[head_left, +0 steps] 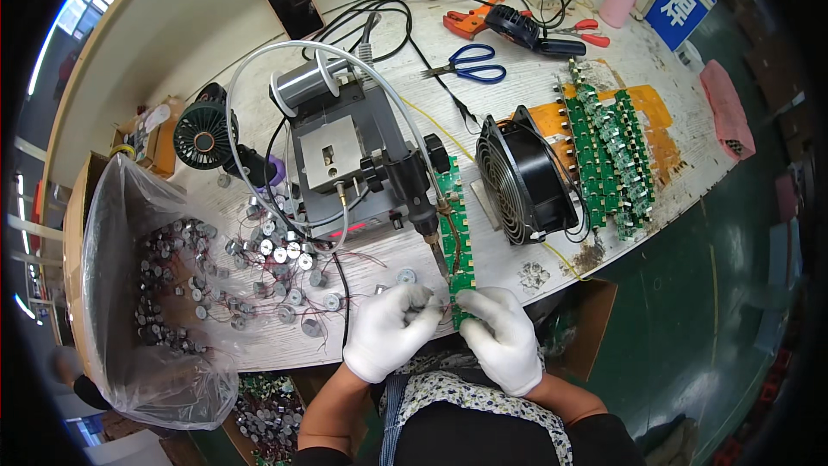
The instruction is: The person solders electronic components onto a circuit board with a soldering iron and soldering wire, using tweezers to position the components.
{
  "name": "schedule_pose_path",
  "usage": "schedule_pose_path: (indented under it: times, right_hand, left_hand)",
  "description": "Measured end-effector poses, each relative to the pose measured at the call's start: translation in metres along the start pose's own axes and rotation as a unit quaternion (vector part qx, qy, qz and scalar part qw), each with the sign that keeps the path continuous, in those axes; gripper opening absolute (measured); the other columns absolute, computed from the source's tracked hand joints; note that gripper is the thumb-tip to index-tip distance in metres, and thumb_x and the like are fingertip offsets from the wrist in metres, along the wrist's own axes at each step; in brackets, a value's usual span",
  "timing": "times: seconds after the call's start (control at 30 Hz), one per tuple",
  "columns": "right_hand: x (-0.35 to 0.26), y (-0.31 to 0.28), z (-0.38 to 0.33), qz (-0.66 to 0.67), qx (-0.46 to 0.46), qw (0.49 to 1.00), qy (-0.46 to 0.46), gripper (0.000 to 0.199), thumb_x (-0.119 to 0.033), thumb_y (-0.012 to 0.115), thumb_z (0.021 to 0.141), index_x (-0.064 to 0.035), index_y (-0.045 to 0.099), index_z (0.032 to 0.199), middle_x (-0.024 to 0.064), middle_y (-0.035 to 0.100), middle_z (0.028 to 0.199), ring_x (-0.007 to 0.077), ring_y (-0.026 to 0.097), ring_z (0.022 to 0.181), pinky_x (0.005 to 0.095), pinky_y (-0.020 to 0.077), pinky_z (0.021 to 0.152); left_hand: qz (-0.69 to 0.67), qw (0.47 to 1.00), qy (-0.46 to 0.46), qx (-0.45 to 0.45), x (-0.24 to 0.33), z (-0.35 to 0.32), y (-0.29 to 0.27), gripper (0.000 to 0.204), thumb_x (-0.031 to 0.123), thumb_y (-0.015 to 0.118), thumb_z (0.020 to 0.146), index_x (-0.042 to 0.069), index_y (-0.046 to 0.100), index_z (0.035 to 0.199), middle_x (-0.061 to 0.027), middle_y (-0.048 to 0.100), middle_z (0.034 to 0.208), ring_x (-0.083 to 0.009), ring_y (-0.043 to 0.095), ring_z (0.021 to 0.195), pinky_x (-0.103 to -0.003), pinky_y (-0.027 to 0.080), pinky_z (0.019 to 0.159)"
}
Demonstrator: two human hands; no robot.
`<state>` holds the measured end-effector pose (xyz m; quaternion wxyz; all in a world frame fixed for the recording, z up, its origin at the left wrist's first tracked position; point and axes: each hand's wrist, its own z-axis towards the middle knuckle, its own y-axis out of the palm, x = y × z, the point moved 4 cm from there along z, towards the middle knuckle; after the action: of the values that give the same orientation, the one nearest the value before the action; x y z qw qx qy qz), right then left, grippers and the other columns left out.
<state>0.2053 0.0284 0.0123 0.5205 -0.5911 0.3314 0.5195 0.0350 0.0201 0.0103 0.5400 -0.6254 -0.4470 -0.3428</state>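
A long green circuit board strip [458, 246] lies lengthwise on the bench under the tip of a soldering iron [429, 229] fixed to a bench soldering machine [329, 152]. My right hand [503, 338], in a white glove, grips the strip's near end between thumb and fingers. Just left of the strip, my gloved left hand [390, 328] is closed in a pinch. Thin reddish wires show by its fingertips, though their ends are partly hidden. Beyond that hand sits a small round silver motor [406, 276].
Many wired motors [278, 255] spill from a plastic-lined box [116, 207] at left. A black fan [526, 177] stands right of the strip, before stacked green boards [608, 151]. Blue scissors [473, 64], a phone [291, 1], a handheld fan [207, 134] and cables lie farther back.
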Motion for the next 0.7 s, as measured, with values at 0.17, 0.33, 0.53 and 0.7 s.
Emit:
schedule_pose_path:
  times: [0.17, 0.33, 0.53, 0.7]
  right_hand:
    - [-0.001, 0.001, 0.001, -0.018, -0.014, 1.0, -0.016, 0.031, 0.004, 0.064, 0.078, -0.0003, 0.065, 0.108, 0.0141, 0.059, 0.098, 0.0249, 0.061, 0.089, 0.0305, 0.0478, 0.079]
    - [0.003, 0.0, -0.003, -0.008, -0.018, 1.0, -0.017, 0.028, 0.004, 0.064, 0.078, 0.0, 0.066, 0.105, 0.014, 0.059, 0.097, 0.0248, 0.06, 0.088, 0.0307, 0.0477, 0.079]
    - [0.003, -0.001, -0.004, 0.015, -0.006, 1.0, 0.002, 0.03, 0.004, 0.064, 0.077, 0.0002, 0.064, 0.107, 0.0143, 0.059, 0.098, 0.027, 0.061, 0.09, 0.0314, 0.0481, 0.081]
    - [0.015, 0.003, -0.015, 0.153, 0.028, 0.982, 0.109, 0.038, 0.004, 0.064, 0.078, 0.0036, 0.057, 0.115, 0.0149, 0.056, 0.109, 0.022, 0.062, 0.095, 0.029, 0.0528, 0.077]
  left_hand:
    - [-0.085, 0.994, -0.063, -0.005, 0.001, 0.0, 0.002, 0.015, 0.013, 0.067, 0.083, -0.002, 0.063, 0.084, -0.0042, 0.06, 0.065, -0.0042, 0.051, 0.055, -0.022, 0.043, 0.051]
    - [-0.003, 0.999, -0.044, -0.017, 0.001, 0.003, 0.003, 0.018, 0.015, 0.067, 0.081, -0.002, 0.063, 0.085, -0.0058, 0.062, 0.066, -0.0059, 0.053, 0.054, -0.024, 0.045, 0.053]
    - [0.009, 0.999, -0.046, -0.019, -0.002, 0.004, 0.005, 0.015, 0.013, 0.062, 0.083, -0.003, 0.061, 0.084, -0.0069, 0.064, 0.069, -0.009, 0.057, 0.058, -0.026, 0.047, 0.056]
    - [-0.145, 0.984, -0.106, 0.022, -0.006, 0.004, 0.01, 0.014, 0.011, 0.058, 0.086, -0.002, 0.058, 0.083, -0.0057, 0.063, 0.075, -0.0087, 0.056, 0.068, -0.024, 0.047, 0.062]
